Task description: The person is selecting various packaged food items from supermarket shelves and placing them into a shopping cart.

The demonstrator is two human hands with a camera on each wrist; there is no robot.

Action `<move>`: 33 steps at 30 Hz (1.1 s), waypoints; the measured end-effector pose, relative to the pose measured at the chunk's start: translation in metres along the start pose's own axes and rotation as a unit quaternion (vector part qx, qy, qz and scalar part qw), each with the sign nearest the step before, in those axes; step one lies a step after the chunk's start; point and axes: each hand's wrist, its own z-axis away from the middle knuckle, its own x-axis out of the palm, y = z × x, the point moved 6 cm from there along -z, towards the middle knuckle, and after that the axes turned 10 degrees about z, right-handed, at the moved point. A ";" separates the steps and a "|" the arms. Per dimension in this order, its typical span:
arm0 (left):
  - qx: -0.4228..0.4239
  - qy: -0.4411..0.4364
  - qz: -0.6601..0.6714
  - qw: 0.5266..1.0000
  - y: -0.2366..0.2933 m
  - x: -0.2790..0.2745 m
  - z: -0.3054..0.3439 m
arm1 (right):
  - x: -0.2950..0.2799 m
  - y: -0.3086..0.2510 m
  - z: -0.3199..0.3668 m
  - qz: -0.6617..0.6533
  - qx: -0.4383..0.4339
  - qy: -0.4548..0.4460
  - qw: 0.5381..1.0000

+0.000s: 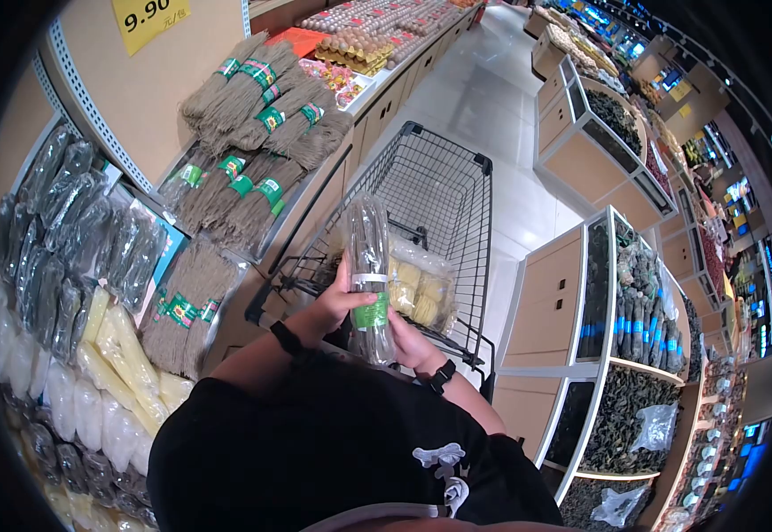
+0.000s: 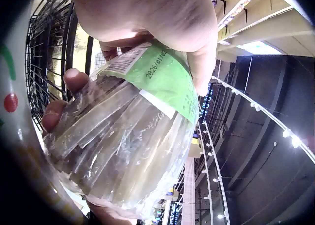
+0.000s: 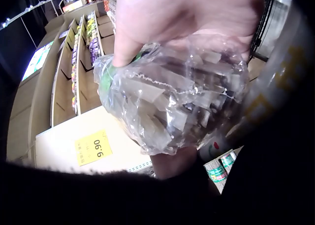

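Note:
Both hands hold one long clear plastic pack of wide, flat, greyish noodles (image 1: 369, 239) upright in front of the body, above the shopping cart. A green label (image 2: 170, 80) with a printed date and a barcode wraps its middle, along with a white band. My left hand (image 1: 337, 301) grips the pack around the label, thumb across the front. Lower down, my right hand (image 1: 413, 341) grips it from the other side; in the right wrist view its thumb presses near the label's edge. The noodles' cut ends (image 3: 182, 107) show through the crinkled wrap there.
Behind the pack stands a black wire shopping cart (image 1: 444, 168) carrying bags of yellowish noodles (image 1: 421, 293). Bundled brown noodles (image 1: 253, 106) and bagged noodles (image 1: 76, 213) fill the left shelves. Egg trays (image 1: 359, 49) lie farther along. Bins of dark dried goods (image 1: 625, 408) line the right.

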 end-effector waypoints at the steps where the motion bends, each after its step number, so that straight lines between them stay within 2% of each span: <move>1: 0.000 0.000 -0.003 1.000 0.000 0.000 0.000 | 0.000 0.000 0.000 0.003 -0.005 0.004 1.000; 33: -0.010 0.010 0.016 1.000 -0.004 0.002 0.002 | 0.002 -0.003 0.002 0.000 -0.006 0.000 1.000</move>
